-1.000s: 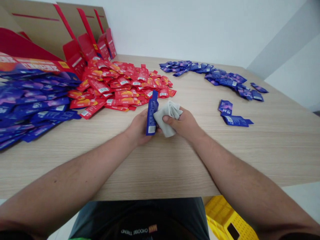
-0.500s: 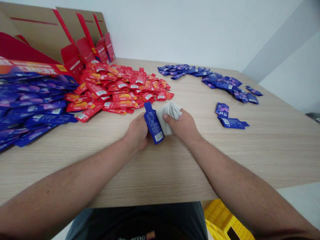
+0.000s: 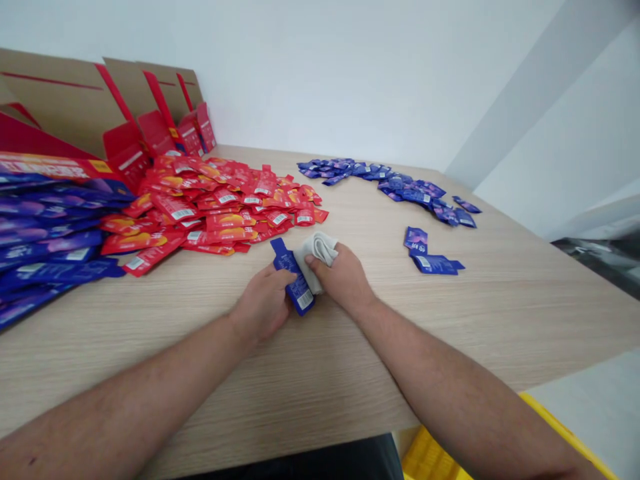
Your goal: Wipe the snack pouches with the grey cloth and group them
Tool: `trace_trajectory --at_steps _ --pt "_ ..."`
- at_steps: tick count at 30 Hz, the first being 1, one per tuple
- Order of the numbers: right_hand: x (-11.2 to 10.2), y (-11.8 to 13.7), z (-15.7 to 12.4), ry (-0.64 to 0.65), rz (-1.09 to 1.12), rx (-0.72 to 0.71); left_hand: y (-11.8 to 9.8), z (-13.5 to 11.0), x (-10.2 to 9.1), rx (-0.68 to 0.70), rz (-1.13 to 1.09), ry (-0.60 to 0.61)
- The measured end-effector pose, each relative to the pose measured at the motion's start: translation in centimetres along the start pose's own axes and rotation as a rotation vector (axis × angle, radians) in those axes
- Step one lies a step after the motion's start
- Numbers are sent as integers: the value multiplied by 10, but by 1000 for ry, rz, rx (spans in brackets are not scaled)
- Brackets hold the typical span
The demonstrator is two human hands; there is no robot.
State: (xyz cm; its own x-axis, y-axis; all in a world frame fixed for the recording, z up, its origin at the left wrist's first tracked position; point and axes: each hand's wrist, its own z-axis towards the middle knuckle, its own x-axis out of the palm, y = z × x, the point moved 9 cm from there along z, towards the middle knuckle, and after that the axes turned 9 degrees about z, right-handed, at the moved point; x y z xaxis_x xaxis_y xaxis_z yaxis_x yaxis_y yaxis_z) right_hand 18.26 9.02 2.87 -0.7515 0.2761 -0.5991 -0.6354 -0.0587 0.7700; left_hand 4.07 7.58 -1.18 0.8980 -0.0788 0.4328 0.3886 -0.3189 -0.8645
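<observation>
A blue sachet (image 3: 296,283) with white print and a barcode is gripped in my left hand (image 3: 264,300), the thumb lying across its front. Its narrow spout end points up and away from me. My right hand (image 3: 345,277) is closed on a folded pale grey cloth (image 3: 317,257), which touches the sachet's right edge. Both hands are just above the table, close together. Beyond them lies a heap of red sachets (image 3: 225,207). Two loose blue sachets (image 3: 433,264) lie to the right of my hands, one overlapping the other.
Blue sachets fill a red box (image 3: 55,162) at the left. Open cardboard boxes (image 3: 60,93) stand behind it against the wall. A row of blue sachets (image 3: 405,188) stretches along the back of the table (image 3: 500,293). Below the front edge is a yellow crate (image 3: 433,457).
My left thumb has come over onto the sachet's front. The camera view has shifted, so the table's contents appear lower and farther left.
</observation>
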Motion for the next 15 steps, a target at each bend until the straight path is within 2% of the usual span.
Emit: trace_trajectory --at_steps 4,7,11,15 --pt "-10 3 3 -25 39 -35 0 8 -11 -20 244 -18" --pt "-14 10 0 1 97 -78 -7 15 -20 31 381 -63" --pt "-4 21 -5 156 20 -155 -10 18 -27 90 401 -99" --pt "-12 18 -3 77 -33 -124 -8 17 -23 141 390 -41"
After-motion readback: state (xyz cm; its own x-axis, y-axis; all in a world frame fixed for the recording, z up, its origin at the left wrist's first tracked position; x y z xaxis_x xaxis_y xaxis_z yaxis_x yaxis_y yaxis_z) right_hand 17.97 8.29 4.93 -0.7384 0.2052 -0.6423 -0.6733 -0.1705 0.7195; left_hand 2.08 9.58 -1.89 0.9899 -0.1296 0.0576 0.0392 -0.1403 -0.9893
